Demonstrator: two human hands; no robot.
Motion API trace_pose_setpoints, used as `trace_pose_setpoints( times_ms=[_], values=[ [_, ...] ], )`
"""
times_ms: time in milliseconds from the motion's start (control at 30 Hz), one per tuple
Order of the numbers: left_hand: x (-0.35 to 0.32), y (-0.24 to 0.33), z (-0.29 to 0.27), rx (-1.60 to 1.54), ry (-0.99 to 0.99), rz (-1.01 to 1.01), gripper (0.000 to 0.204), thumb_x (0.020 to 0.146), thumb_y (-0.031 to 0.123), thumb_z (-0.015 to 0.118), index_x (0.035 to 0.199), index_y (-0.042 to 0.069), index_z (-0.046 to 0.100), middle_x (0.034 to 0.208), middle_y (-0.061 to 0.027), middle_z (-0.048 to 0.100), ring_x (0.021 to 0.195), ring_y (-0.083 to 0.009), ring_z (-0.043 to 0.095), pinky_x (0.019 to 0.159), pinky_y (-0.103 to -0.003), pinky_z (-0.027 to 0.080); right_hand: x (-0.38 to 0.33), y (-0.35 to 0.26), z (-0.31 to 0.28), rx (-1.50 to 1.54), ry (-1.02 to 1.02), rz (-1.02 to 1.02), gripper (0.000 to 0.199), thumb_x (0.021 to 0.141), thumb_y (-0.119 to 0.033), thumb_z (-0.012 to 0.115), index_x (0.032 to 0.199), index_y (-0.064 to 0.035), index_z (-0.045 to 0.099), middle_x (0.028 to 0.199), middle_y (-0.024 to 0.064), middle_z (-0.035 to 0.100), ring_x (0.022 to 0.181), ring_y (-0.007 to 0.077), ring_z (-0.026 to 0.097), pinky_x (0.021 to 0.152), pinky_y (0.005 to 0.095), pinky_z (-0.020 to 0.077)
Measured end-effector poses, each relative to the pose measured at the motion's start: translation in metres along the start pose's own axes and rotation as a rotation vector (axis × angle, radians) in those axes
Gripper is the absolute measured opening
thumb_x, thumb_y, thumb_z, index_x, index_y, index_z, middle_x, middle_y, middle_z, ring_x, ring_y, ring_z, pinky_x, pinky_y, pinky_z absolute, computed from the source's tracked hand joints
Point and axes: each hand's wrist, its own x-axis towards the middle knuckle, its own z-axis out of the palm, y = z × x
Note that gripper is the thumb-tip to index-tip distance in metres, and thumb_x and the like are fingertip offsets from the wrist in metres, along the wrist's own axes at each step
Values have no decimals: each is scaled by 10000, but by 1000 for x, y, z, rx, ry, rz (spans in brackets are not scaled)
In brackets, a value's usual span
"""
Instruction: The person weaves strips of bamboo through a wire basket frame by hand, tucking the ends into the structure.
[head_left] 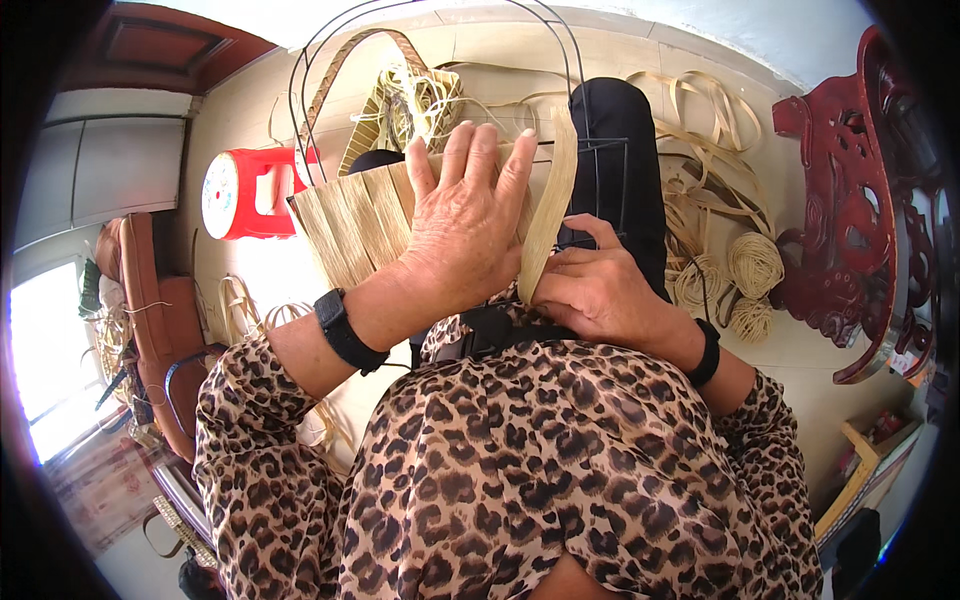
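A black wire frame point(626, 185) with tall curved handles rests over my lap. Flat straw-coloured strips point(345, 225) lie side by side across the left part of it. My left hand point(462, 225) presses on these strips, palm down with the fingers spread. One loose strip point(552, 205) stands up between my hands, its upper end free. At its lower end my right hand point(597, 290) is closed around the strip, partly hiding it. The right part of the frame shows bare wire.
Left of the frame is a red plastic stool point(235, 195). Beyond it stands a basket point(360, 135) filled with strip scraps. Loose strips point(700, 160) and balls of cord point(755, 266) lie on the floor at right, near a carved dark-red wooden seat point(840, 210).
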Motion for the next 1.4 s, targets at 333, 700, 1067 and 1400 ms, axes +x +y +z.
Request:
trace_pose_setpoints(
  times_ms=[333,700,1067,1400],
  values=[
    [0,-3,0,46,-16,-42,815,623,282,660,1288,13,273,1144,-216,343,1164,-379,282,926,-631,154,2,20,-21,138,89,67,94,762,-151,603,736,-61,594,750,62,612,705,201,584,795,328,415],
    [-9,-7,-20,70,-36,-32,977,570,365,728,1324,14,215,1204,-234,334,1199,-381,276,937,-612,163,16,13,-26,593,301,831,268,891,-84,424,1125,42,390,695,88,585,469,102,552,395,212,433],
    [-43,-20,-52,-50,150,52,935,525,257,733,1284,-54,286,1246,-286,328,1168,-430,326,973,-525,248,34,-46,-66,730,131,699,421,907,-101,354,1294,34,259,762,101,555,538,119,561,485,199,452],
    [-54,-2,-25,-17,106,-37,1054,482,297,766,1326,-21,220,1291,-304,247,1219,-452,259,977,-601,145,22,-19,-75,141,85,560,192,877,-157,512,923,4,606,675,78,627,601,116,604,535,237,502]
  ],
)
